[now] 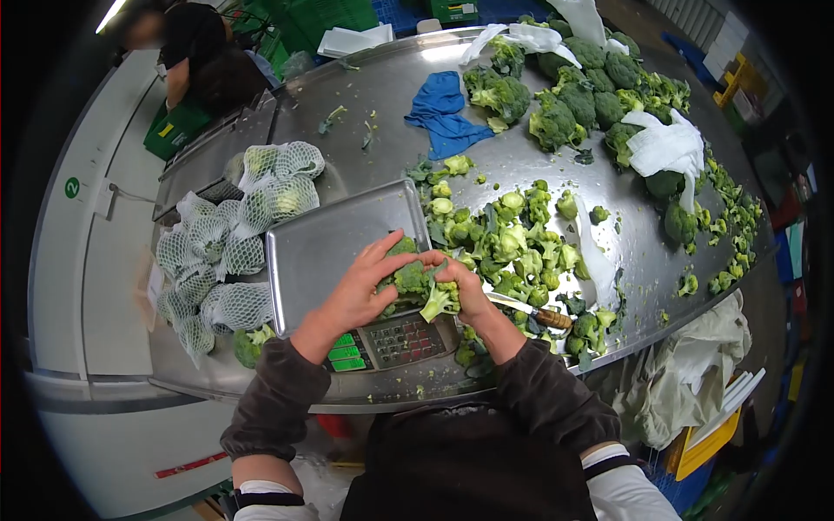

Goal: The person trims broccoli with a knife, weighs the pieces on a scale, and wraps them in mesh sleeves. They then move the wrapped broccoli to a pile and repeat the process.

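Note:
Both hands are together over the scale's near right side, closed around green broccoli florets [410, 280]. My left hand [352, 291] wraps them from the left. My right hand [467, 291] grips them from the right, with a pale cut stalk showing below its fingers. Beneath is a digital scale with a metal tray [300, 247]; its keypad [404, 341] and green-lit display [347, 352] face me. A knife with a wooden handle [552, 319] lies just right of my right hand. Beside it spreads a pile of cut florets [511, 239].
Broccoli packs in white netting [213, 247] lie left of the scale. Whole broccoli heads [578, 100] heap up at the far right, with white cloths [667, 148] on them. A blue cloth [445, 113] lies mid-table. At upper left, a person [213, 61] stands by a green crate [176, 130].

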Motion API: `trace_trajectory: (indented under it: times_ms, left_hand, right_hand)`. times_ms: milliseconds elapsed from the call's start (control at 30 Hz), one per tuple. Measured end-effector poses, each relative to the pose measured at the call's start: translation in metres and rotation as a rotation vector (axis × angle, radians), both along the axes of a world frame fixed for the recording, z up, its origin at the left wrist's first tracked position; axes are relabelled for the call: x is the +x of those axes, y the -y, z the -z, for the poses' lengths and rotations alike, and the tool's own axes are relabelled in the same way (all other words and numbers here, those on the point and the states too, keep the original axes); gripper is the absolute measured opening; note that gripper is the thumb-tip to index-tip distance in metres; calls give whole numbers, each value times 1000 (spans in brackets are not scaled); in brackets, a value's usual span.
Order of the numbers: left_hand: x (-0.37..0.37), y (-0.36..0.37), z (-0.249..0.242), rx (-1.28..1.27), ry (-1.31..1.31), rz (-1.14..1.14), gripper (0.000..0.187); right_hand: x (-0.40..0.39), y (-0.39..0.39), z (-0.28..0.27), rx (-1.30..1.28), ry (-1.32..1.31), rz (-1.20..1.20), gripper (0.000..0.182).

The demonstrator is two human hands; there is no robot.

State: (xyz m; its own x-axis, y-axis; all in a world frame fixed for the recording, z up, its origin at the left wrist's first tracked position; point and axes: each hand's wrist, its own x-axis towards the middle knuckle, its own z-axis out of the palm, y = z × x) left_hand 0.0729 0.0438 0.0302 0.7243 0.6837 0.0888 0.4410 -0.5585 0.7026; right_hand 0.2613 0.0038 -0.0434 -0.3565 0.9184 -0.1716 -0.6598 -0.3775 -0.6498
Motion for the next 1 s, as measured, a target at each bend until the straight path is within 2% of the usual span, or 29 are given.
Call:
trace_trajectory:
  times_ms: [133,200,233,267,333,367,400,467,733,1000]
  left_hand:
    - [-1,2,1,132,-49,-44,54]
    - [-1,2,1,156,-49,-51,53]
    - [-1,2,1,146,-39,-74,50]
    - [0,2,1,135,-27,-99,48]
    - [-1,3,3,139,-6,-147,47]
    - [-1,4,4,147,13,-200,46]
    - [-2,5,4,143,14,-202,46]
    - [-1,6,5,194,-14,-236,45]
    - [1,8,6,236,-22,-263,42]
    - [1,3,7,242,-7,-298,40]
  right_hand:
    - [-2,3,1,-26,-16,-11,44]
    - [-9,10,-12,-26,60,113,45]
    - [-4,20,-27,6,177,122,47]
    - [-4,26,-25,3,177,126,47]
    - [-5,38,-21,227,501,457,47]
    - [-4,45,-29,250,547,571,44]
    - [-4,48,-29,246,550,568,44]
    - [-4,53,-30,557,821,645,42]
    - [-20,46,-36,884,1106,500,46]
    - [-32,24,-16,997,1146,626,51]
